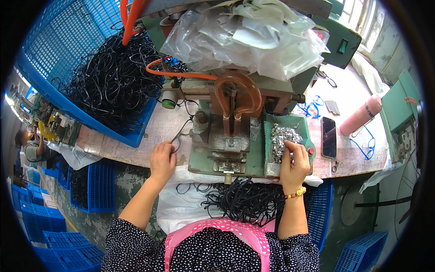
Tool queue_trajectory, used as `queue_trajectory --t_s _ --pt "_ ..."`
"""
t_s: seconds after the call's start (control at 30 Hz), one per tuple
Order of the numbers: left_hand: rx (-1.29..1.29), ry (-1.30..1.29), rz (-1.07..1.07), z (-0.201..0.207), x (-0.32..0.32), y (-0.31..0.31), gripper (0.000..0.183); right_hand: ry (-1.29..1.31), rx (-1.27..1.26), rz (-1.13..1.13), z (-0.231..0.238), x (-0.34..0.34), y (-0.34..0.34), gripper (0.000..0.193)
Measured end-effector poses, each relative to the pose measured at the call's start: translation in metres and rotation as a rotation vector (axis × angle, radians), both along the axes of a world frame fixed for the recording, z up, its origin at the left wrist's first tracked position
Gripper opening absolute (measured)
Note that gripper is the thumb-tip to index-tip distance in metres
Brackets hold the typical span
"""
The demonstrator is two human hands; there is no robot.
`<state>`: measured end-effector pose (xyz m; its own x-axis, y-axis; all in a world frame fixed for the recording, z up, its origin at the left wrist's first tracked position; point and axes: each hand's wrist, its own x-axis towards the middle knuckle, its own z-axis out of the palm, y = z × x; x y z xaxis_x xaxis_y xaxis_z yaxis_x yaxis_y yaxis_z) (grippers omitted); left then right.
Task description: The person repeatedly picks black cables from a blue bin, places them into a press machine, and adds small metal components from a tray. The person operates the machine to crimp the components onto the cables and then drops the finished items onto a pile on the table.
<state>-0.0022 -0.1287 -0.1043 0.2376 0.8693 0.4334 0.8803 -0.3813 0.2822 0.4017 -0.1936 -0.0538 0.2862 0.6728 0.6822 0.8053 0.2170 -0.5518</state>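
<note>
One head-worn fisheye camera looks down on the workbench (168, 123) from near above.

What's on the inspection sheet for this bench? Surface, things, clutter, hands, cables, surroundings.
Surface: pale table, marked in places; machine standing on it.
Job's things: black bands heaped in a blue basket and over the lap; silver metal pieces in a green tray.
Clutter: phone, pink bottle; plastic bags on the machine.
Grippers: left hand holds a black band; right hand has its fingers at the metal pieces, grip unclear.
Cables: orange hose loops toward the machine.
Surroundings: blue crates on the floor, fan at right, another person far left.
</note>
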Motion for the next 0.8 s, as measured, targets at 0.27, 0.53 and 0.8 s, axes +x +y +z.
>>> queue_trajectory --t_s 0.27,0.53,0.8 --pt "0.024 0.011 0.008 -0.003 0.0 0.0 0.023 0.009 -0.001 -0.002 0.0 -0.001 0.0 0.015" --pt "0.036 -0.037 -0.016 0.0 0.0 0.001 0.017 0.057 0.047 -0.002 -0.001 -0.001 0.0 0.016" --pt "-0.083 -0.508 -0.001 0.055 -0.001 0.001 0.006 0.049 0.119 0.017 -0.004 0.002 0.0 0.017"
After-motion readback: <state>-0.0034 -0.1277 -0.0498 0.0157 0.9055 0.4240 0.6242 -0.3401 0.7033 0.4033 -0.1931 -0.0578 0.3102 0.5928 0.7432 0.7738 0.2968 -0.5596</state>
